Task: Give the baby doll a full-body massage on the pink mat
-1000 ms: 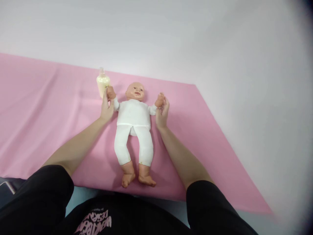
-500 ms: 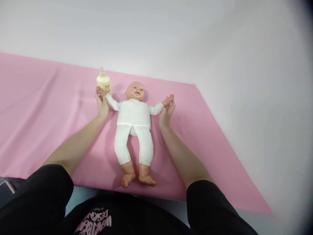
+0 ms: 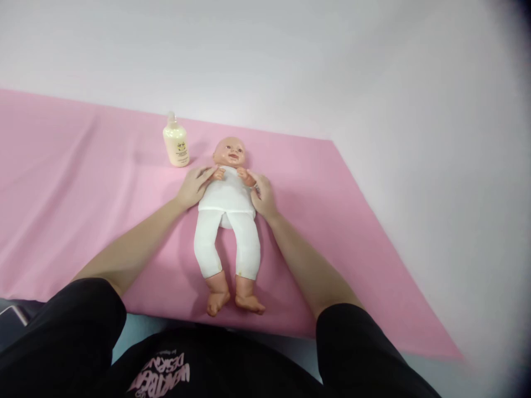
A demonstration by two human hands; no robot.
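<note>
Change: my hands have brought the doll's arms in from their spread position; both doll fists now lie folded on its chest.
Left hand (image 3: pixel 194 187): fingers loosely curled around the doll's arm, pressing it against the chest.
Right hand (image 3: pixel 262 194): same hold, on the opposite side.
Doll (image 3: pixel 229 218): on its back between my hands, feet toward me, on the pink sheet (image 3: pixel 83 182).
Handling: judged light; limbs and head look like hard plastic, the clothed torso soft. Hold at the forearms or under the torso.
Bottle (image 3: pixel 176 145): upright, beyond my left hand, apart from it.
Hidden: my fingertips and the doll's upper arms; bottle label illegible.
</note>
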